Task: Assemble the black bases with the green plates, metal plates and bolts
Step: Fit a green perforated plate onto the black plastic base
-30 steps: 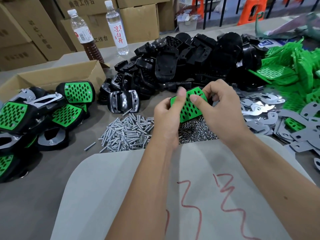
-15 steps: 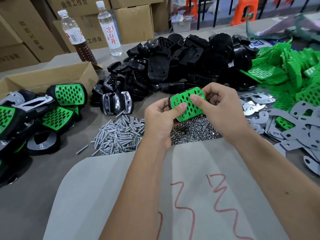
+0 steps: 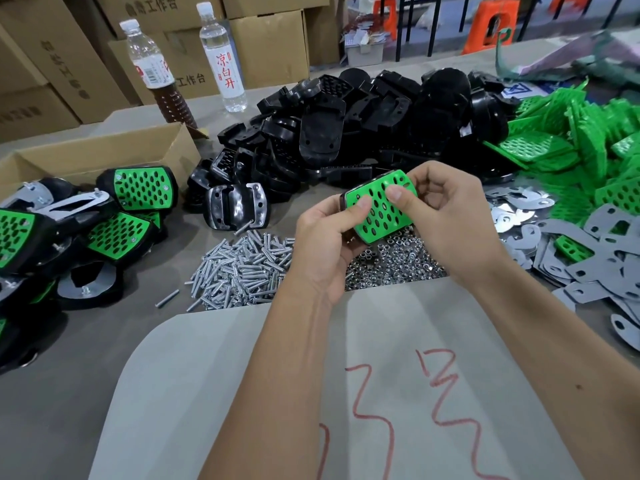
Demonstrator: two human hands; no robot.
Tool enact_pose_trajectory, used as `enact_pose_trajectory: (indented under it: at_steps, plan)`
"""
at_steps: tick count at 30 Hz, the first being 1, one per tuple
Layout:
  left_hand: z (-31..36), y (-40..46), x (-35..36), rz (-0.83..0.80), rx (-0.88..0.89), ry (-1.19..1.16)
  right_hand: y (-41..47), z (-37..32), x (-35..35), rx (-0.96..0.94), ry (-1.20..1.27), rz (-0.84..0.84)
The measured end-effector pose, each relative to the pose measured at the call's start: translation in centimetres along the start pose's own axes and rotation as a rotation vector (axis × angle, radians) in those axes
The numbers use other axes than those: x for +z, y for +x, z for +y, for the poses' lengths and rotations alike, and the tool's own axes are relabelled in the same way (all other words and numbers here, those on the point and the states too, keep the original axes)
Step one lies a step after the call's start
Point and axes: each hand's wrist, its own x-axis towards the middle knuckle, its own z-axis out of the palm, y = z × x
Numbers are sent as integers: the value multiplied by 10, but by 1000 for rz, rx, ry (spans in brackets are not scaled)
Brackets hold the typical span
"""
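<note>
Both my hands hold one black base with a green perforated plate (image 3: 381,207) seated on top, above the pile of nuts (image 3: 391,261). My left hand (image 3: 329,244) grips its left end with the thumb on the green face. My right hand (image 3: 446,216) grips the right end, thumb pressing the plate. A heap of bolts (image 3: 242,268) lies left of the nuts. Loose black bases (image 3: 346,133) are piled behind, green plates (image 3: 581,150) at the right, metal plates (image 3: 595,258) at the right front.
Finished assemblies (image 3: 69,230) are stacked at the left beside an open cardboard box (image 3: 104,154). Two bottles (image 3: 221,57) stand at the back before stacked cartons. A grey sheet with red marks (image 3: 346,393) covers the near table. One black base (image 3: 235,206) lies alone near the bolts.
The green plate has gone from tilted up to lying flat on the black base. Both thumbs have shifted onto its face, and the piece has come slightly lower.
</note>
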Motion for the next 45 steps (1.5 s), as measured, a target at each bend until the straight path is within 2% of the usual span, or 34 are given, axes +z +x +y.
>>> enact_pose_trajectory:
  at_steps: [7,10,17,23,30,34,38,42,45]
  plan:
    - [0,3,0,25,-21,-12,-6,-8,2,-134,-143,-16]
    - [0,0,1,-5,-25,-10,-6,-9,6,-96,-40,-3]
    - [4,-5,2,-9,-3,-10,-5,-2,4,55,23,-7]
    - [2,-2,5,39,-30,32,0,-1,2,7,-51,-51]
    - [0,1,3,93,-40,-48,-4,-3,8,-58,-103,-37]
    - [-2,2,1,65,-36,-61,-4,-3,11,-45,-134,-10]
    - [-2,1,0,48,-47,-88,-4,-4,9,-17,-100,-27]
    - [-2,0,3,126,-29,-172,-2,-3,12,25,-40,-40]
    - [-1,1,1,114,-25,-210,-3,-3,17,34,9,-22]
